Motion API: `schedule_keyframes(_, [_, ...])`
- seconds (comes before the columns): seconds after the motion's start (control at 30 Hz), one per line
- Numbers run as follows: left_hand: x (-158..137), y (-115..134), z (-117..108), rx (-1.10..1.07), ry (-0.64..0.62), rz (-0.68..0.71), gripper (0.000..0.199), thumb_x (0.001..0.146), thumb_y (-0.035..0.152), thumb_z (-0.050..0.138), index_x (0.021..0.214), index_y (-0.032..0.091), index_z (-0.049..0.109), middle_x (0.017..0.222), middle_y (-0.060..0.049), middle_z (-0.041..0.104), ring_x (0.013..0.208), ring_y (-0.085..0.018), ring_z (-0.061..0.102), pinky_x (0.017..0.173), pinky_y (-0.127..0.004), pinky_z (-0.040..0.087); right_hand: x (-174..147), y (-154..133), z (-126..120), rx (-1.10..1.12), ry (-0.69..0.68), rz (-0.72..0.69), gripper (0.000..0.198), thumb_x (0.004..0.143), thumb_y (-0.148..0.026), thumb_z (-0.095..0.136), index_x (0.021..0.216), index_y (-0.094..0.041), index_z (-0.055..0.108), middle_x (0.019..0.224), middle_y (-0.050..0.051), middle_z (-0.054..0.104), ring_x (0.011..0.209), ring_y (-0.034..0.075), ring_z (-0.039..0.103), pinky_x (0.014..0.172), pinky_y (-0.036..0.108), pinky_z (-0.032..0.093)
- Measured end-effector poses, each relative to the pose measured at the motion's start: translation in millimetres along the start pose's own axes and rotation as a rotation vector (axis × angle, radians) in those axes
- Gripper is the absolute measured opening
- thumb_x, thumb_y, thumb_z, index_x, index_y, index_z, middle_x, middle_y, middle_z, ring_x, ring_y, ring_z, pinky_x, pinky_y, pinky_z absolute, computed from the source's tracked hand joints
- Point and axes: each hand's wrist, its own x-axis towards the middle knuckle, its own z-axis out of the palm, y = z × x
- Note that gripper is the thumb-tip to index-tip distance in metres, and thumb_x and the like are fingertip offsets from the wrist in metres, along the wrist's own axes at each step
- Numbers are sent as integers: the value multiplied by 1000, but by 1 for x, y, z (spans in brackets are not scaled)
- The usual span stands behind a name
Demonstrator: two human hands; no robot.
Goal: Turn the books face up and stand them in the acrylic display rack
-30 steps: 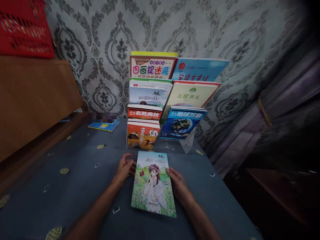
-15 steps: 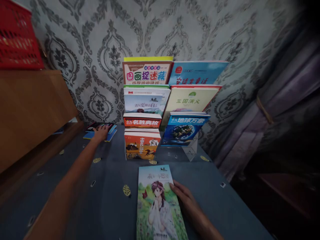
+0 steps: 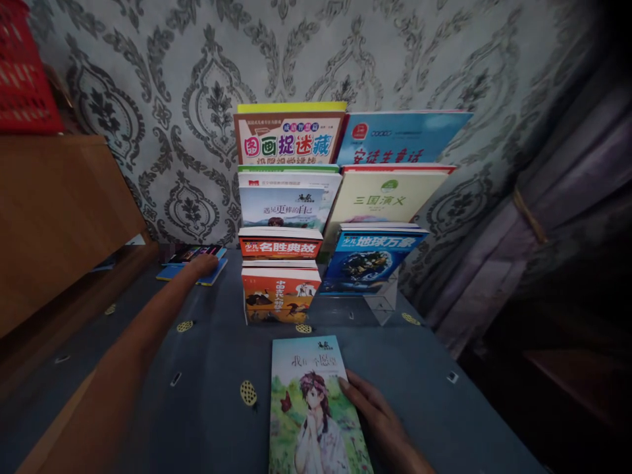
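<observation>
My right hand [image 3: 372,408] holds a paperback book [image 3: 316,408] by its right edge, the thumb lying on the cover and the other fingers out of sight beneath. The cover shows a figure in a green meadow with a red butterfly. Far to the left, my left hand [image 3: 205,264] is at the right side of a small pile of books, and its fingers are hidden. In that pile a dark-covered book [image 3: 185,254] lies over a blue book [image 3: 170,271]. A tiered stand of books [image 3: 378,260] rises behind the held paperback.
A wooden cabinet [image 3: 59,217] bounds the left side, with a red plastic basket [image 3: 24,72] on top. The blue cloth [image 3: 207,408] covers the surface. Patterned wallpaper [image 3: 212,92] is at the back, and a tied curtain [image 3: 513,283] hangs at the right.
My left hand has shifted from lying across the dark book to the pile's right side, its fingers dropping out of sight. The view has come slightly closer. My right hand keeps the paperback.
</observation>
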Motion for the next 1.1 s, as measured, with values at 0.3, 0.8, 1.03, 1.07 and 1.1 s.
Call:
schedule_keyframes(0.3, [-59,42,9,46,-73,-83,38,92,4,44,127,1,59,115,-30,67,114,-36,66,95,-46,50,1,-1,-1,-56,-23,-11,51,66,-54,86,104,-21,78,98,10,80,97,36,73,84,44,58])
schedule_keyframes(0.8, [-52,54,3,75,-14,-132,47,93,17,46,138,6,48,114,-32,65,107,-38,66,88,-54,51,-4,-3,4,-71,-41,1,55,65,-58,86,107,-23,78,94,9,80,92,35,74,82,45,58])
schedule_keyframes(1.03, [-92,60,-1,107,19,-107,57,88,8,48,144,12,47,125,-29,62,112,-36,66,95,-52,50,-5,-2,4,-64,-59,-31,58,65,-63,84,105,-21,77,92,9,80,91,34,74,82,44,58])
schedule_keyframes(1.07, [-106,59,1,107,28,-92,60,87,8,49,146,14,45,129,-28,60,116,-36,64,98,-52,49,-4,-2,4,-54,-68,-30,57,65,-61,85,105,-21,77,92,9,80,91,34,74,82,44,58])
schedule_keyframes(1.1, [-123,58,4,105,36,-78,62,87,8,51,147,16,44,133,-26,59,121,-36,61,102,-51,47,-4,-2,4,-46,-71,-31,56,64,-58,87,105,-20,77,92,8,80,91,34,74,81,43,58])
